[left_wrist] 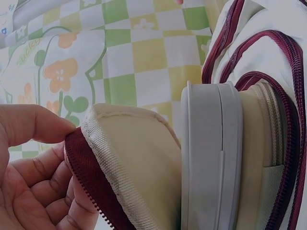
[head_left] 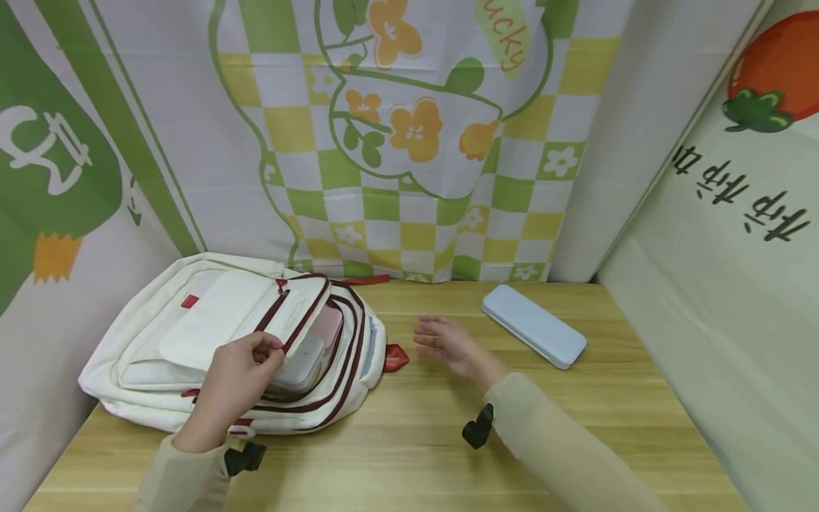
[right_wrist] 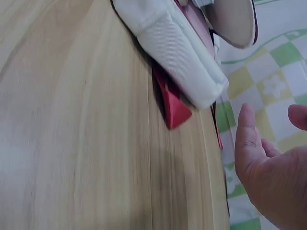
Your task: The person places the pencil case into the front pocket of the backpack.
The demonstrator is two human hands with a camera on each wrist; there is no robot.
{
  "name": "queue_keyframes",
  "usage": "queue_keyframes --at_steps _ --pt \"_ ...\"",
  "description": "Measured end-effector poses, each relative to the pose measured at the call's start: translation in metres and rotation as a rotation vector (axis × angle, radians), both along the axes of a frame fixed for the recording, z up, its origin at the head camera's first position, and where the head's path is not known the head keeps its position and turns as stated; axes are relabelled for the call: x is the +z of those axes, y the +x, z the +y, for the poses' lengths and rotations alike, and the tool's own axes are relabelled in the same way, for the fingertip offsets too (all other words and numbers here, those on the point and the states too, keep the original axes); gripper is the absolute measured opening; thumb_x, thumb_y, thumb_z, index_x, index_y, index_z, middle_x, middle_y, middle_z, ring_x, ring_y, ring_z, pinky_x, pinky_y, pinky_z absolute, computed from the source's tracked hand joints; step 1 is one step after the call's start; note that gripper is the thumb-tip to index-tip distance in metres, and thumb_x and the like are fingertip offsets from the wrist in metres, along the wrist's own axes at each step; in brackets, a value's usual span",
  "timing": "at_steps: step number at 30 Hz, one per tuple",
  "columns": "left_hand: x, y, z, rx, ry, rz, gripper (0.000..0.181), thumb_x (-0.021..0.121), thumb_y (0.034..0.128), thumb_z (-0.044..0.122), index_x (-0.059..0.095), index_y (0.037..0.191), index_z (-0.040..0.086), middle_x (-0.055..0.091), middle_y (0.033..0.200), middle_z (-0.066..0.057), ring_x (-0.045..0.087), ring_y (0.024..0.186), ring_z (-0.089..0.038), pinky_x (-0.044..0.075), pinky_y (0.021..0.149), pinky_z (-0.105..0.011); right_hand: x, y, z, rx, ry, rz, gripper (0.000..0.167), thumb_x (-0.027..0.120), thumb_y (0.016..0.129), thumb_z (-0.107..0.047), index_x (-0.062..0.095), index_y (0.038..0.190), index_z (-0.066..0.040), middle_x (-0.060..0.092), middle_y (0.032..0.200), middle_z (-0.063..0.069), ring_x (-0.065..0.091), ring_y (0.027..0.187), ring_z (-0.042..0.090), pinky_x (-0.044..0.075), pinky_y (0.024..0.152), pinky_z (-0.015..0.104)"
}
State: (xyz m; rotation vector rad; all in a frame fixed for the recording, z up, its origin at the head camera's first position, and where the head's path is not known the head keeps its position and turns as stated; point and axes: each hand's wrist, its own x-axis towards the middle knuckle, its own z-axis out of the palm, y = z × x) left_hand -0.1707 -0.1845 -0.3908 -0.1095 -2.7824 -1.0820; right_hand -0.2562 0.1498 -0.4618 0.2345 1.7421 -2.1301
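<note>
A white backpack (head_left: 211, 306) with dark red zips lies on the table, its front pocket unzipped. My left hand (head_left: 238, 370) pinches the edge of the pocket flap (left_wrist: 103, 158) between thumb and fingers and holds it away from the pocket. Inside the pocket are a translucent whitish box (head_left: 299, 366) and a pink item (head_left: 328, 327), partly hidden by the flap. My right hand (head_left: 451, 346), fingers extended and holding nothing, hovers above the table between the backpack and a light blue oblong case (head_left: 534, 325).
The wooden table (head_left: 435, 455) ends at a patterned curtain (head_left: 409, 213) behind and fabric walls on both sides. A red tab (head_left: 396, 358) sticks out from the backpack's right end. A red strap (head_left: 367, 280) lies near the table's back edge.
</note>
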Motion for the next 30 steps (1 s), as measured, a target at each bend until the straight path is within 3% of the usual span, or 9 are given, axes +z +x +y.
queue_keyframes --at_steps 10,15,22,27,30 --pt "0.000 -0.001 0.000 -0.002 -0.008 0.000 0.010 0.066 0.0933 0.011 0.073 0.096 0.004 0.066 0.079 -0.001 0.058 0.071 -0.016 0.045 0.063 -0.030 -0.001 -0.002 0.044 -0.016 0.021 0.022 0.053 0.043 0.110 -0.008 0.023 0.155 0.011 0.050 0.137 0.024 0.058 0.114 0.023 0.048 0.104 0.040" --pt "-0.002 -0.001 0.000 -0.003 -0.002 -0.008 0.010 0.066 0.0937 0.012 0.073 0.097 0.004 0.066 0.079 -0.001 0.058 0.071 -0.016 0.045 0.063 -0.030 0.006 0.000 0.061 -0.037 0.013 0.008 0.056 0.045 0.109 -0.007 0.021 0.156 0.010 0.052 0.132 0.018 0.059 0.110 0.020 0.053 0.097 0.035" --pt "-0.002 -0.001 0.000 -0.009 0.003 -0.018 0.011 0.066 0.0940 0.011 0.072 0.097 0.004 0.066 0.080 -0.002 0.057 0.071 -0.016 0.045 0.062 -0.030 0.012 0.005 0.091 -0.035 0.034 0.030 0.058 0.045 0.110 -0.011 0.020 0.158 0.010 0.044 0.145 0.024 0.059 0.114 0.018 0.052 0.096 0.031" --pt "-0.002 -0.001 0.000 -0.013 0.006 -0.011 0.010 0.066 0.0938 0.011 0.072 0.097 0.004 0.066 0.079 -0.002 0.057 0.071 -0.016 0.045 0.062 -0.029 0.013 0.010 0.115 -0.016 -0.004 0.084 0.064 0.051 0.109 -0.016 0.019 0.155 0.015 0.053 0.129 0.017 0.062 0.106 0.014 0.054 0.092 0.031" --pt "-0.002 -0.001 0.000 -0.013 0.005 -0.012 0.010 0.066 0.0940 0.011 0.072 0.097 0.004 0.066 0.079 -0.002 0.057 0.071 -0.016 0.045 0.062 -0.029 0.015 0.011 0.124 -0.051 0.006 0.067 0.061 0.048 0.109 -0.014 0.018 0.155 0.014 0.056 0.119 0.010 0.063 0.100 0.011 0.055 0.090 0.030"
